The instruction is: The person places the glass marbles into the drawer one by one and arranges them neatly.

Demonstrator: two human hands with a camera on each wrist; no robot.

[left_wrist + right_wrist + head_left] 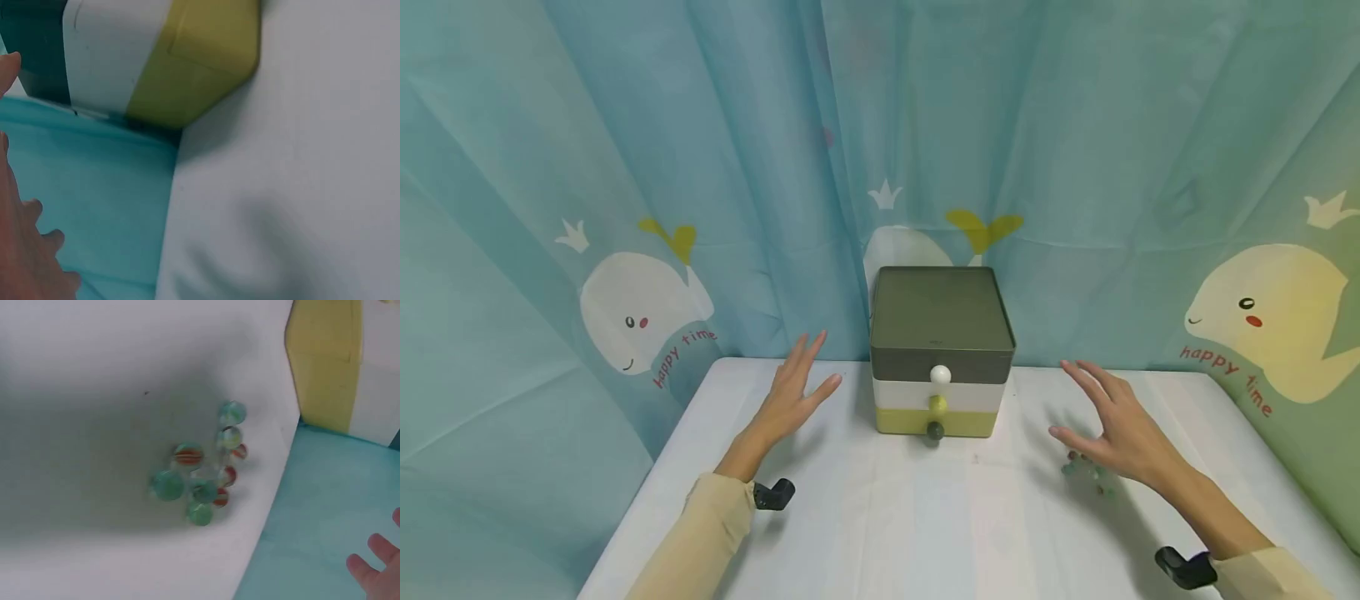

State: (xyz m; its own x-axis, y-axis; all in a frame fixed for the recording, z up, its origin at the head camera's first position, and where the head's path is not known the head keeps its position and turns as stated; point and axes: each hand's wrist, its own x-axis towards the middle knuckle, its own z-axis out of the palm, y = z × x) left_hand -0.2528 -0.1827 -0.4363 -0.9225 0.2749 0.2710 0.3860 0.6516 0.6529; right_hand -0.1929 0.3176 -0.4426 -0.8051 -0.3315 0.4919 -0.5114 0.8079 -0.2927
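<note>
A small three-drawer box [942, 367] stands at the back middle of the table, its tiers dark grey, white and mustard yellow. Each drawer front has a round knob, white, yellow-green and dark grey from top to bottom. Left of the box, my left hand [790, 396] hovers with fingers spread and holds nothing. My right hand [1116, 429] is raised to the right of the box, fingers extended and apart. Below it on the table lies a loose cluster of glass marbles [167, 485], green and red-striped, partly hidden by this hand in the head view.
The white-covered table [910, 517] reaches back to a blue-green curtain [760, 167] printed with whales. That curtain hangs right behind the box and along both sides. A dark wrist device [773, 495] sits at the left sleeve, another [1184, 568] at the right.
</note>
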